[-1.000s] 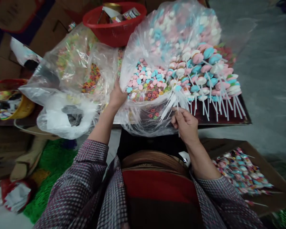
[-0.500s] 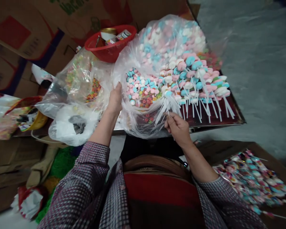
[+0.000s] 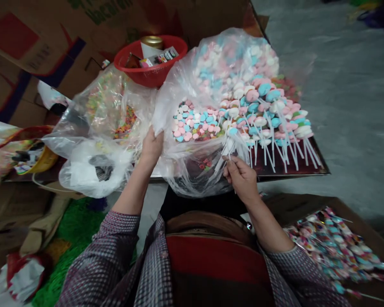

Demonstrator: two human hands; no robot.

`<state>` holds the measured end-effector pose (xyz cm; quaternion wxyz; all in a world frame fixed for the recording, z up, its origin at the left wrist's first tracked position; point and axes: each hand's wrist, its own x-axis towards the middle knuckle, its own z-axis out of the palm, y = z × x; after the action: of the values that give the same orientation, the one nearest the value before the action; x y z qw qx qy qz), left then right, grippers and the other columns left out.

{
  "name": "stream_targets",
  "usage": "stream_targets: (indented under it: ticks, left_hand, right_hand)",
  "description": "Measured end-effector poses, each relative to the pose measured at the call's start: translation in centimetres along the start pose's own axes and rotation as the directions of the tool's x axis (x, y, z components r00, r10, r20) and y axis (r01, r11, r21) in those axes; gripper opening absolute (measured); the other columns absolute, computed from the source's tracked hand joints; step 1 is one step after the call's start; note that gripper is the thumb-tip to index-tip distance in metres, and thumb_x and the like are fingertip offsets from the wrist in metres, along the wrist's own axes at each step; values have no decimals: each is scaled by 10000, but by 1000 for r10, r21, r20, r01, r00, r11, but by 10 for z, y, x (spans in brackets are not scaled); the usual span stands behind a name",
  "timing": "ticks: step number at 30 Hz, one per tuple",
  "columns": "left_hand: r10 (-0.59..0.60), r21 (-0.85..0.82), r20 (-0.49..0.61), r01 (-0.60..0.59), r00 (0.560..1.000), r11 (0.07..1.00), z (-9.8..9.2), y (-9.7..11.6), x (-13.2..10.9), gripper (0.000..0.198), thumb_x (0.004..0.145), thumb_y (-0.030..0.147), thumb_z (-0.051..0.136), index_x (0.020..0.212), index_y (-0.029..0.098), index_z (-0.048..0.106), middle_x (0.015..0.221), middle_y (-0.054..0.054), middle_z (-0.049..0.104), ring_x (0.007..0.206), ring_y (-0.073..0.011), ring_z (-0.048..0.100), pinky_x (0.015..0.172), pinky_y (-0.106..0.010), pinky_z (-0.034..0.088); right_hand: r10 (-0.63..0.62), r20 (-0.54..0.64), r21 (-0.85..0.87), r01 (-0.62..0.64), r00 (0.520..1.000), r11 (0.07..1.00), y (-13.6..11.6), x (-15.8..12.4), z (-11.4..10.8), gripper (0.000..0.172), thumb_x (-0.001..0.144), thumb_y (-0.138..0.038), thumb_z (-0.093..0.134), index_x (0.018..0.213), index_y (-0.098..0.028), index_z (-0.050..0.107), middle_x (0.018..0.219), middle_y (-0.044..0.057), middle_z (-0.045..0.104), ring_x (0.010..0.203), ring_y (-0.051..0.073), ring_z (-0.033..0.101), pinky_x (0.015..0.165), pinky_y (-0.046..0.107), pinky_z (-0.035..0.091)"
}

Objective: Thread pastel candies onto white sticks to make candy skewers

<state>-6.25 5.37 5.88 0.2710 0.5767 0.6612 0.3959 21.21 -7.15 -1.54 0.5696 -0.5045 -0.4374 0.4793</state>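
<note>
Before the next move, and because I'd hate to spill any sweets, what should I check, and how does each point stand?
1. Left hand at the edge of the clear bag: ok; how firm its grip is, cannot tell.
2. Right hand pinching a white stick: ok.
3. Blue sweet at the stick's upper end firmly fixed: cannot tell.
4. Loose sweets showing through the bag's opening: ok.
5. Sweets on sticks clear of the table's right edge: ok at the sticks' lower ends.
6. Bag kept fully on the table: not ok; its near fold hangs over the front edge.
</note>
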Motion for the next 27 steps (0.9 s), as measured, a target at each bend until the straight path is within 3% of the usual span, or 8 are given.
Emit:
stream_targets:
  ticks: [3, 5, 7, 10, 14, 20, 24, 27]
  left_hand:
    - [243, 371, -13, -221, 970, 902, -6, 19, -12, 711, 847, 439, 777, 1480, 194, 564, 1533, -192, 614, 1509, -395, 499, 1281, -542, 392]
    - [407, 410, 20, -379, 913, 830, 1, 43, -23, 671, 892, 393, 742, 1509, 201, 559, 1601, -174, 562, 1567, -374, 421, 1338, -515, 303]
    - [499, 361, 101, -499, 861, 788, 18, 64, -25, 475, 979, 313, 624, 1448, 241, 629, 1497, -130, 652, 1490, -316, 511, 1309, -450, 354]
    - [357, 475, 352, -494, 865, 728, 51, 77, -4, 358, 1012, 174, 482, 1243, 170, 755, 1214, -166, 756, 1209, -318, 692, 1137, -443, 508]
    - [56, 653, 426, -350, 903, 672, 83, 52, 42, 327, 967, 192, 608, 1223, 35, 737, 1366, -283, 671, 1251, -393, 677, 1114, -470, 512]
    - [247, 343, 364, -376, 898, 861, 98, -2, 70, 260, 938, 120, 572, 1168, 101, 690, 1356, -234, 669, 1341, -352, 607, 1238, -506, 433]
    - [251, 360, 437, -423, 864, 832, 99, 1, 72, 506, 869, 22, 479, 1344, 116, 626, 1367, -205, 700, 1390, -337, 570, 1285, -530, 390]
    - [206, 421, 428, -396, 880, 816, 95, 10, 65, 500, 862, -6, 444, 1310, 76, 651, 1317, -236, 712, 1282, -339, 647, 1174, -484, 502]
  right_hand:
    - [-19, -8, -9, 19, 1000, 1000, 0, 0, 1, 445, 955, -632, 644, 1036, -206, 749, 595, -63, 581, 442, 89, 443, 455, 242, 378]
    - [-25, -19, -17, 25, 1000, 1000, 1, -1, 2, 429, 958, -616, 650, 1047, -209, 750, 598, -61, 584, 448, 94, 448, 458, 246, 380]
    - [-22, -29, -27, 21, 999, 999, 2, -1, 3, 424, 958, -613, 651, 1057, -213, 753, 601, -57, 589, 453, 101, 454, 459, 252, 382]
    - [-25, -52, -59, 22, 998, 998, 4, -2, 4, 425, 958, -613, 649, 1071, -217, 756, 604, -55, 594, 454, 105, 458, 461, 257, 386]
    - [-35, -75, -87, 28, 997, 996, 8, -2, 4, 415, 969, -586, 645, 1089, -204, 757, 619, -56, 600, 463, 96, 467, 475, 250, 389]
    - [-36, -101, -130, 23, 994, 991, 11, 0, 6, 483, 947, -627, 637, 1098, -184, 755, 600, -59, 581, 455, 91, 439, 469, 243, 381]
    - [-8, -83, -180, -7, 997, 984, 9, -1, 6, 541, 931, -672, 623, 1069, -168, 762, 599, -43, 582, 466, 103, 451, 465, 249, 384]
    - [-4, -103, -216, -18, 995, 976, 11, 0, 5, 602, 907, -720, 620, 1086, -165, 766, 594, -39, 573, 469, 113, 447, 460, 256, 381]
